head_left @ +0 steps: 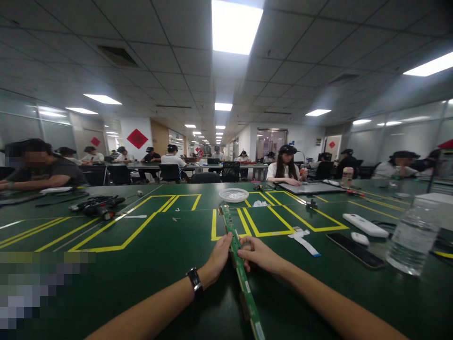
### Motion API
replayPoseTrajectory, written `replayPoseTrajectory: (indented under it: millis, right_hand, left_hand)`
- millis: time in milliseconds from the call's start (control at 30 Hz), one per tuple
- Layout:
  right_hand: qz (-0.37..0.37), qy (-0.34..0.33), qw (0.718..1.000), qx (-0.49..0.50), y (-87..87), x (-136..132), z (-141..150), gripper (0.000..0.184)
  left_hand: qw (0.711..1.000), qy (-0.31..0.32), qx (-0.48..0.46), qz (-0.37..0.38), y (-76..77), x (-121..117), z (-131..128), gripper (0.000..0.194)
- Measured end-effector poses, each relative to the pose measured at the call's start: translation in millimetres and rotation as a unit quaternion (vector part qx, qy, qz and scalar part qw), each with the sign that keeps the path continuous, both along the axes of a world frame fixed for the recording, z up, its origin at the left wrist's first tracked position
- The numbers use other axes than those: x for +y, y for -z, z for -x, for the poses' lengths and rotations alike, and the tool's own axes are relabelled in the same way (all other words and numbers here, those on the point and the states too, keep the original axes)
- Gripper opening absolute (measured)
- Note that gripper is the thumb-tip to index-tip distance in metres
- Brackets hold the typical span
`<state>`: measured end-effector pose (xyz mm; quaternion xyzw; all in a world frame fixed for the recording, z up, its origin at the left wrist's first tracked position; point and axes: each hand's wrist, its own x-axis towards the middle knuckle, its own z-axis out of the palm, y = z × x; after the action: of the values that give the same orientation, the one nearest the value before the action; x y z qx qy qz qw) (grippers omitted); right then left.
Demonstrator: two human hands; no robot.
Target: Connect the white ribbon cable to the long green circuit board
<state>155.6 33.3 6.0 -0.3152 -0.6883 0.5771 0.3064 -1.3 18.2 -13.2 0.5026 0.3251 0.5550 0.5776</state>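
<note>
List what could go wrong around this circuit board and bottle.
The long green circuit board might flex: the left hand and right hand hold it close together, leaving long stretches ungripped.

The clear bottle stands beside the black phone; a knock could tip it over.

Bare forearms — the left wearing a black wristband with silvery metal.

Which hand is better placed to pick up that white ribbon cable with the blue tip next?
Probably the right hand: it is nearer the white ribbon cable, which lies on its side of the green circuit board. The left hand also holds the board, so it could steady it.
</note>
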Motion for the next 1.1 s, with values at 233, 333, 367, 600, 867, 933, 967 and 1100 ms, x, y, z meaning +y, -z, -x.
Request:
replayPoseTrajectory:
  millis: [233, 333, 367, 600, 867, 933, 967, 1100]
  right_hand:
    - [0.001, 0.04, 0.998, 0.053, -3.1, 3, 0, 0.045]
    - [-0.007, 0.044, 0.998, 0.048, -3.0, 4, 1, 0.046]
    - [-0.012, 0.041, 0.998, 0.041, -2.3, 4, 1, 0.046]
    - [-0.03, 0.021, 0.999, 0.036, 3.8, 3, 1, 0.046]
    - [-0.028, 0.012, 0.999, 0.029, 2.0, 2, 1, 0.045]
    - [-0.03, 0.007, 0.999, 0.018, 0.6, 0, 1, 0.044]
    - [-0.031, 0.005, 0.999, 0.012, -0.2, -1, 1, 0.044]
    - [-0.034, -0.002, 0.999, -0.005, -1.8, -4, 0, 0.043]
  left_hand:
    - [0.999, -0.047, 0.001, 0.003, 0.6, 1, 1, 0.042]
    - [0.995, -0.093, 0.039, -0.013, 3.4, 6, 2, 0.041]
    - [0.993, -0.1, 0.055, -0.02, 4.2, 7, 2, 0.041]
    - [0.989, -0.114, 0.092, -0.026, 8.6, 12, 4, 0.04]
    - [0.991, -0.105, 0.077, -0.013, 7.8, 12, 3, 0.042]
    - [0.992, -0.1, 0.077, -0.016, 5.4, 9, 3, 0.043]
    - [0.992, -0.099, 0.08, -0.018, 3.8, 7, 3, 0.043]
    - [0.991, -0.095, 0.093, -0.017, -1.9, 2, 3, 0.045]
